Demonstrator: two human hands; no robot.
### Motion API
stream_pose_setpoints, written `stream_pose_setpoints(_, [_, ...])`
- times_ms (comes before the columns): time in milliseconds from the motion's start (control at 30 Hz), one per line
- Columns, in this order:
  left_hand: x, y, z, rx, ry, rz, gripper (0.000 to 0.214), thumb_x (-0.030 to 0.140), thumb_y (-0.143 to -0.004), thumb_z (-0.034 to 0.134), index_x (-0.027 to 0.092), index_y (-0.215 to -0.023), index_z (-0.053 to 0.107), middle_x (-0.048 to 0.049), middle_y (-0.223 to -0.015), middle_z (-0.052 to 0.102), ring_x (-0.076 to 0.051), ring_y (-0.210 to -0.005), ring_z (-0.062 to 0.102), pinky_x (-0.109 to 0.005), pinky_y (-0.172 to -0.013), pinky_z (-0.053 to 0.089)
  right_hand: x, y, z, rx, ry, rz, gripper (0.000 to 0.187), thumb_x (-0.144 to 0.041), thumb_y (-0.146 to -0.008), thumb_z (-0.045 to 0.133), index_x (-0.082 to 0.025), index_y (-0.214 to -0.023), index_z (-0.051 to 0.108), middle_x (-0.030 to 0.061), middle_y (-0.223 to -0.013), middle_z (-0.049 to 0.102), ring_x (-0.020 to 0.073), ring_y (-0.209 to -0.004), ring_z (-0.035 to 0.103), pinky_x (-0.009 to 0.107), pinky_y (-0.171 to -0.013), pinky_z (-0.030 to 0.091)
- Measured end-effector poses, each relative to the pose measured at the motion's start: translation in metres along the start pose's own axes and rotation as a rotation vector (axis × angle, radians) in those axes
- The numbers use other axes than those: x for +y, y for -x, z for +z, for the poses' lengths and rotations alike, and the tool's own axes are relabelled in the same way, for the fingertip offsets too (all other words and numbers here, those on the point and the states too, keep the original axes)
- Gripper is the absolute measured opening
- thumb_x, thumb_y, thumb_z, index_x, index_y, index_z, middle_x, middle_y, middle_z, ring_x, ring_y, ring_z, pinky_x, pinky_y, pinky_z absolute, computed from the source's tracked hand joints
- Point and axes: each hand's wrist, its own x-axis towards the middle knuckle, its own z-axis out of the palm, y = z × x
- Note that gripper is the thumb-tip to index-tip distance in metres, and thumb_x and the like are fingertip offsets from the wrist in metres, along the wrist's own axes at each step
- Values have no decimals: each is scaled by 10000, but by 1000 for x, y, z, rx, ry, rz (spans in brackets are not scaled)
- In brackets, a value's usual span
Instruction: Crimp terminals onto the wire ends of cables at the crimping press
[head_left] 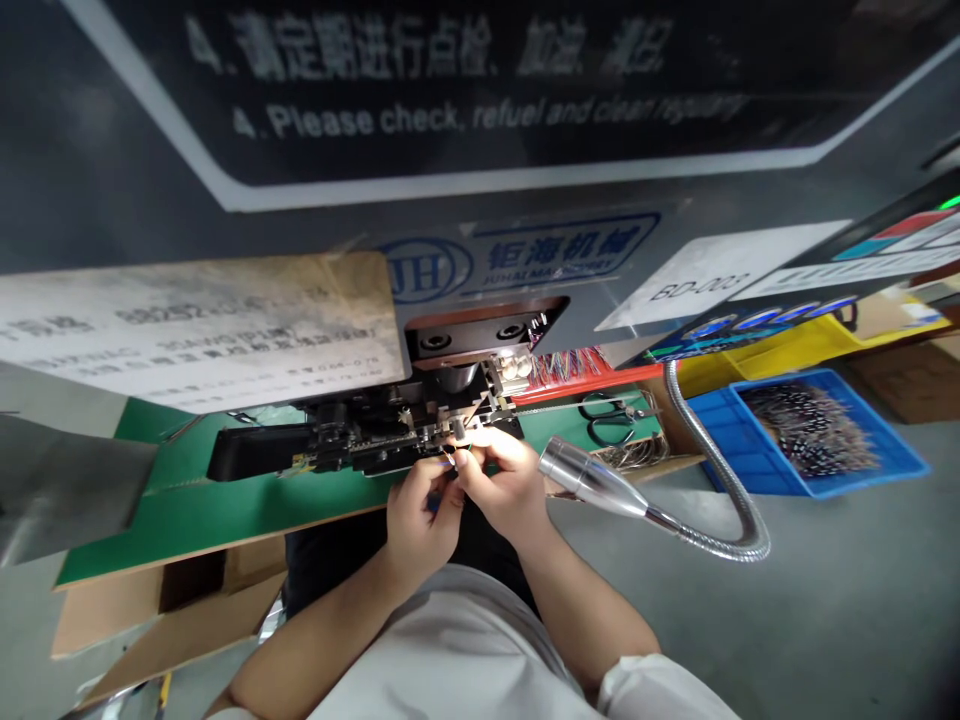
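Two hands meet in the middle of the view, and between them is a small wire (pixel 451 457). It is very thin and short, and the fingers hide most of it. Only a little bright tip shows, so its colour cannot be told. The tip sits right at the near edge of the metal press (pixel 450 425).

Left hand (pixel 420 512) and right hand (pixel 504 482) touch each other, and the fingers of both are pinched shut on the wire.

The press is black and silver and stands on a green desk (pixel 225 505). Just right of the hands is a shiny lamp (pixel 592 478) on a bendy silver neck. A bit farther off, black scissors (pixel 609 420) lie on the desk. A bunch of colourful wires (pixel 564 364) lies behind them. Far right is a blue bin (pixel 757 465) full of dark wire pieces (pixel 814 432). A brown cardboard box (pixel 150 605) sits near, on the left, under the desk edge.
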Motion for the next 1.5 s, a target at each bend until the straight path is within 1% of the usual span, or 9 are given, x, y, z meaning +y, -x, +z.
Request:
stream_pose_setpoints(100, [-1,1,1,-25,72,-113,120,298,-923,614,200,-986,640,-6,-740,701,-125,-612,654,-195,-563,510,-2,-1,1,3,39,-4,120,-219,-867,618,-198,-925,721,-37,-570,524,114,-481,471,243,-489,441])
stream_pose_setpoints(200, [-2,3,1,-30,148,-150,147,316,-927,614,201,-1013,643,-21,-784,713,-127,-633,653,-198,-576,517,-2,0,0,-3,44,-21,121,-216,-864,619,-204,-937,714,-39,-574,522,113,-489,469,242,-503,451])
stream_pose_setpoints(400, [-6,7,1,-8,177,-113,149,303,-928,613,203,-1031,654,-30,-815,735,-126,-643,664,-193,-582,520,0,3,2,0,-9,22,80,-275,-845,647,-201,-867,631,-67,-542,459,99,-458,442,228,-476,418])
stream_pose_setpoints(567, [-8,7,-1,-26,153,-64,152,280,-922,617,208,-1049,659,-29,-835,749,-127,-649,679,-195,-596,527,-2,3,5,1,-25,15,48,-241,-842,638,-198,-821,636,-63,-541,461,99,-471,435,223,-483,412])
stream_pose_setpoints(700, [-8,6,-2,-29,94,-77,133,288,-926,604,198,-1010,655,-37,-843,754,-135,-680,694,-195,-595,531,-3,2,7,39,-9,20,61,-236,-819,650,-193,-862,650,-72,-520,464,94,-439,427,220,-453,408])
stream_pose_setpoints(867, [-7,5,-3,-3,-16,-74,129,309,-911,618,194,-954,659,-22,-779,741,-129,-637,681,-180,-542,507,-2,1,6,47,79,-45,87,-233,-834,627,-193,-856,701,-39,-543,532,110,-471,475,238,-491,452])
stream_pose_setpoints(1000, [-5,3,-5,2,-16,0,102,271,-909,616,198,-966,658,-22,-781,736,-127,-641,675,-187,-564,512,0,1,5,35,77,-59,99,-251,-827,653,-199,-889,711,-47,-535,521,109,-464,457,234,-476,440])
stream_pose_setpoints(1233, [-2,-1,-6,-15,-6,-71,111,281,-916,616,203,-985,652,-17,-801,742,-123,-631,671,-185,-561,515,3,-1,9,62,77,-87,63,-232,-846,631,-204,-857,686,-51,-525,514,104,-443,447,241,-479,432])
stream_pose_setpoints(1500, [-5,1,-6,-13,-14,7,105,207,-903,616,210,-1004,643,-24,-858,759,-134,-698,708,-186,-592,525,2,3,8,71,80,-87,96,-231,-837,652,-198,-925,666,-74,-518,489,98,-429,452,233,-471,440])
